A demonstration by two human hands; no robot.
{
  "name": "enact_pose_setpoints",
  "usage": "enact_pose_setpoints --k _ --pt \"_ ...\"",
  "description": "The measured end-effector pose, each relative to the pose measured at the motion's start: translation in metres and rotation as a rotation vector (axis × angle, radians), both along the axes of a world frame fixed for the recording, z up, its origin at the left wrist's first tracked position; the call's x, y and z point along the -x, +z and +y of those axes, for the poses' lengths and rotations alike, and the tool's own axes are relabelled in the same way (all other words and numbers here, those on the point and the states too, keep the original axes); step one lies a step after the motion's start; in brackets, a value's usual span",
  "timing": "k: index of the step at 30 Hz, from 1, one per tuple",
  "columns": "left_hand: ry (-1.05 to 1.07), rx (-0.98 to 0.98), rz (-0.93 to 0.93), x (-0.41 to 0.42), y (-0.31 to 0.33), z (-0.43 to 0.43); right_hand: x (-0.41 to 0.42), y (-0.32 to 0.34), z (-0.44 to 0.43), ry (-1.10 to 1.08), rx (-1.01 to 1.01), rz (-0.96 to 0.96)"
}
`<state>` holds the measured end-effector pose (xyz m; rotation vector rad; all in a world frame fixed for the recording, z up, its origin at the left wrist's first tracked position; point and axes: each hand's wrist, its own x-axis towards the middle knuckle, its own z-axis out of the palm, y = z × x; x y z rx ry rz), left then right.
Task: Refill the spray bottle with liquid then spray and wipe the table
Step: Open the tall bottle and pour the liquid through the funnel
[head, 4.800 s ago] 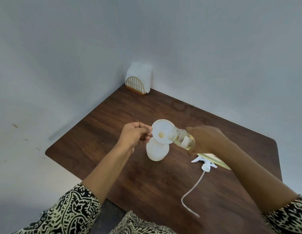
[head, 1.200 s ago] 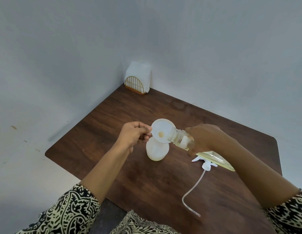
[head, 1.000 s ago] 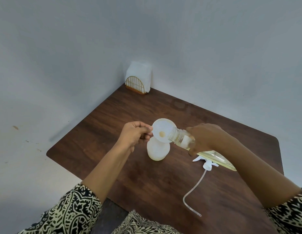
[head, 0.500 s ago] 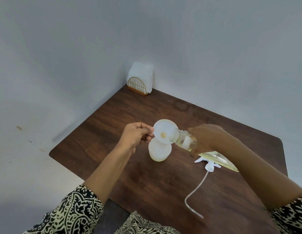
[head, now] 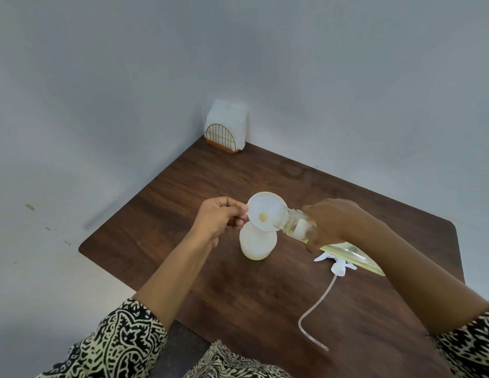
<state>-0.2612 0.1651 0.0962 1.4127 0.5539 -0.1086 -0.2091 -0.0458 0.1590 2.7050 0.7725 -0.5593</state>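
Note:
A white spray bottle (head: 257,245) stands uncapped on the dark wooden table (head: 265,309), with a white funnel (head: 261,207) seated in its neck. My left hand (head: 220,218) pinches the funnel's left rim. My right hand (head: 333,223) grips a clear bottle of pale yellow liquid (head: 295,226), tilted with its mouth over the funnel bowl. A little yellow liquid sits at the funnel's hole. The white spray head (head: 336,264) with its long clear dip tube (head: 314,315) lies on the table to the right, partly under the clear bottle.
A gold wire napkin holder with white napkins (head: 227,130) stands at the table's far corner against the grey walls. The table's left edge runs diagonally near my left forearm. My patterned sleeves fill the bottom corners of the view.
Both hands keep their holds on the funnel and the tilted bottle. Everything drifts slightly right in the frame as my head moves; the pouring pose is unchanged.

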Motion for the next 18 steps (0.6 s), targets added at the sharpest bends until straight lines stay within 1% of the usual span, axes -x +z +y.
enact_pose_setpoints --k 18 --pt "0.0 -0.02 0.009 -0.0003 -0.0001 0.0004 -0.0004 -0.0006 -0.0003 0.002 -0.013 0.01"
